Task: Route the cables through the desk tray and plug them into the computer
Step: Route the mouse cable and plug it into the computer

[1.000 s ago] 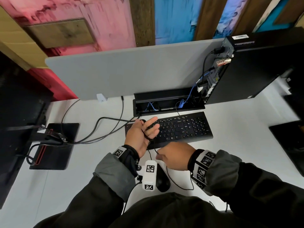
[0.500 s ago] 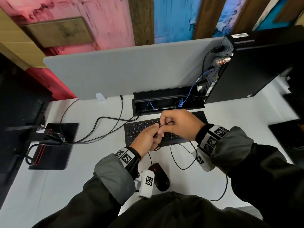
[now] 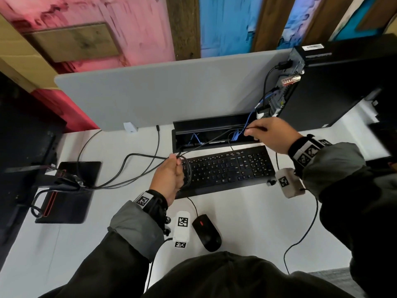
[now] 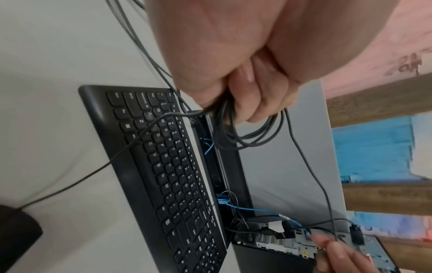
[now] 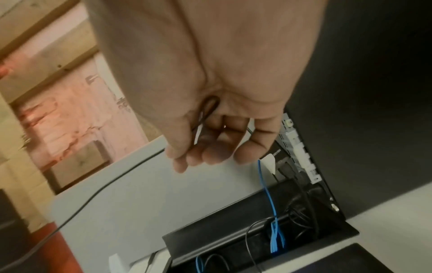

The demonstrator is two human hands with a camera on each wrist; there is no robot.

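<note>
My left hand (image 3: 176, 167) grips a coil of thin black cable (image 4: 253, 137) above the left end of the keyboard (image 3: 229, 166). One strand (image 3: 211, 140) runs from the coil up and right across the open black desk tray (image 3: 206, 125). My right hand (image 3: 251, 131) pinches the far end of that strand over the tray's right end, just below the rear ports (image 3: 284, 87) of the black computer (image 3: 348, 82). In the right wrist view the cable (image 5: 205, 112) passes under the thumb and curled fingers (image 5: 211, 154); its plug is hidden.
Blue network cables (image 5: 271, 212) and black leads lie in the tray and rise to the computer's ports. A mouse (image 3: 206, 232) sits near the desk's front. A monitor stand (image 3: 71, 191) with more cables is at the left. A grey divider panel (image 3: 171, 93) stands behind the tray.
Both hands were together over the keyboard. My right hand has since moved up and right to the tray's right end, drawing a strand out of the coil that my left hand still holds.
</note>
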